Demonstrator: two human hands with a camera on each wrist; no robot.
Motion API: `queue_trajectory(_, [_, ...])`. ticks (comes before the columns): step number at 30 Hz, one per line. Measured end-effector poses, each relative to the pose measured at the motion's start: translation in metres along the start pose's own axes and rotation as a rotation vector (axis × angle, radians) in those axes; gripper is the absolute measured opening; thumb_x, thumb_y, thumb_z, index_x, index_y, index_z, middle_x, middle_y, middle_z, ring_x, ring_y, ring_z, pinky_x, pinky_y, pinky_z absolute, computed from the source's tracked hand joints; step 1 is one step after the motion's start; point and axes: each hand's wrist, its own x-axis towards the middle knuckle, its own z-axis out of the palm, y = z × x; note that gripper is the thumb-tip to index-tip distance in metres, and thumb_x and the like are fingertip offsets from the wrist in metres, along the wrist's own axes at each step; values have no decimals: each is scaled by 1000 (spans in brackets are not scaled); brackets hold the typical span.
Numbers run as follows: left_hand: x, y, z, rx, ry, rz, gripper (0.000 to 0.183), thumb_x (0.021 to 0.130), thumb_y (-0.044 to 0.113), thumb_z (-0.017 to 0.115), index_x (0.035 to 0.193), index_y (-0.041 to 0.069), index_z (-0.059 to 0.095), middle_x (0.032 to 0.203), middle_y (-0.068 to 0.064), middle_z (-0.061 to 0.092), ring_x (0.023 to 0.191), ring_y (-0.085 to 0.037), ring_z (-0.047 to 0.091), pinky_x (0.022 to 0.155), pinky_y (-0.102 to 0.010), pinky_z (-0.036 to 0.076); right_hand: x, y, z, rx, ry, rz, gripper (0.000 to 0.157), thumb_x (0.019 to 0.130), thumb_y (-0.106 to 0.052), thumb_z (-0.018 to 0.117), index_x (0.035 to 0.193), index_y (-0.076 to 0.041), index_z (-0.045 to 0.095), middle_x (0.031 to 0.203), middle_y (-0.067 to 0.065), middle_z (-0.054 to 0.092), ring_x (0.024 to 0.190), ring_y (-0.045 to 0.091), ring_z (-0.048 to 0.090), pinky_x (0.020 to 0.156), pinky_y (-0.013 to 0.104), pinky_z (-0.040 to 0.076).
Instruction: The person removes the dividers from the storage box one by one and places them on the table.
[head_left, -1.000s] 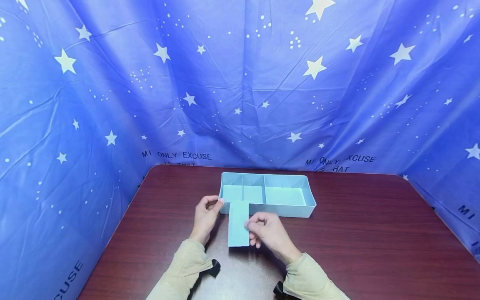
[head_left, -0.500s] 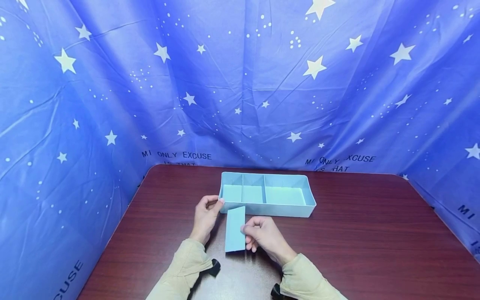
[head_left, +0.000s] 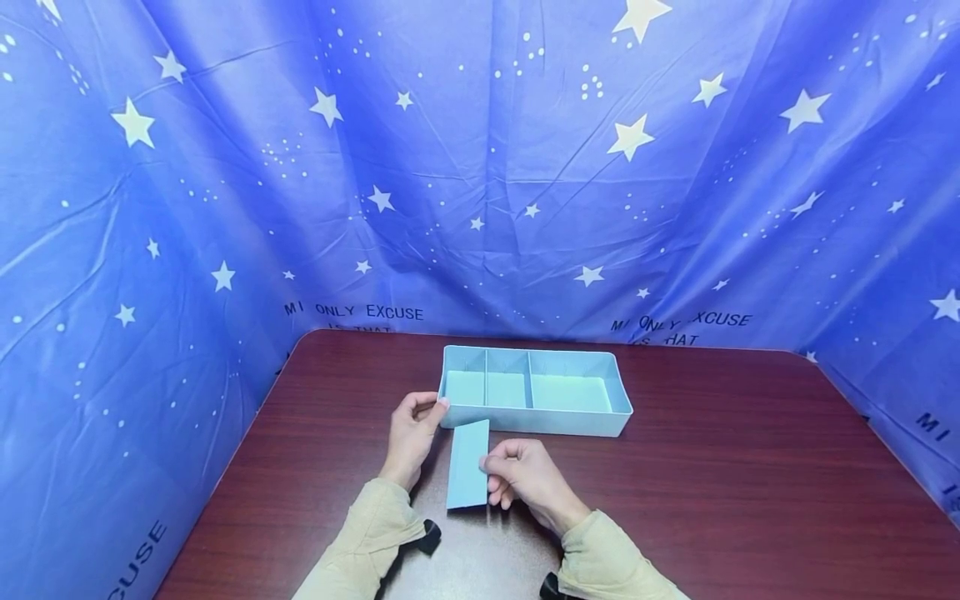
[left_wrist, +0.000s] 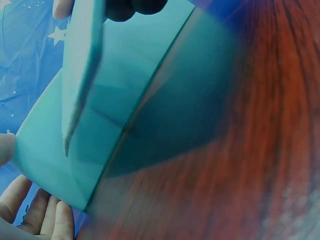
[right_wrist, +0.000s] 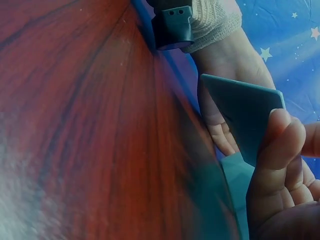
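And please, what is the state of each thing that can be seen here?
Tray: open-topped, upright on the table
Dividers: two, standing inside it
Loose panel: tilted, in front of the tray
Right hand: pinches the panel's edge
Left hand: holds the tray's left end
Curtain: hanging, creased

The tray and panel look smooth plastic — the table glossy wood-grain, the curtain creased cloth.
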Motion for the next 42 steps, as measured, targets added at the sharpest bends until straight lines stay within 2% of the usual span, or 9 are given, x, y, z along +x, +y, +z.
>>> queue_trajectory(3, [1, -1, 1, -4, 8, 0, 29, 87, 13, 70, 108, -4, 61, 102, -15, 66, 87, -13, 61, 75, -25, 50, 0, 1, 0, 6, -5, 11, 13, 85, -7, 66, 78, 2, 60, 55, 3, 59, 45, 10, 57, 40, 21, 45])
queue_trajectory(12, [0, -1, 1, 5, 12, -1, 27, 87, 14, 70, 108, -2, 62, 101, -12, 66, 88, -14, 62, 76, -25, 49, 1, 7, -1, 25, -21, 44, 13, 85, -9, 66, 78, 0, 61, 56, 2, 59, 47, 11, 59, 41, 21, 46])
queue_trajectory(21, [1, -3, 1, -2, 0, 31, 31, 88, 14, 70, 109, -7, 60, 101, -14, 66, 88, -13, 62, 73, -22, 49, 3, 13, -1, 18, -34, 51, 14, 87, -9, 65, 80, 2, 61, 58, 3, 60, 48, 12, 60, 43, 22, 49])
queue_trajectory(30, [-1, -2, 0, -5, 4, 11, 27, 87, 13, 70, 108, -3, 62, 102, -13, 66, 89, -15, 62, 75, -23, 50, 4, 16, -1, 3, -59, 61, 16, 87, -9, 64, 84, 7, 61, 58, 3, 60, 49, 12, 60, 44, 22, 49])
queue_trajectory(42, [0, -2, 1, -7, 7, 4, 30, 88, 14, 70, 109, -6, 60, 103, -16, 65, 88, -13, 61, 74, -21, 49, 4, 16, -2, -4, -86, 87, 18, 89, -9, 63, 82, 8, 60, 58, 5, 60, 49, 12, 60, 45, 24, 51])
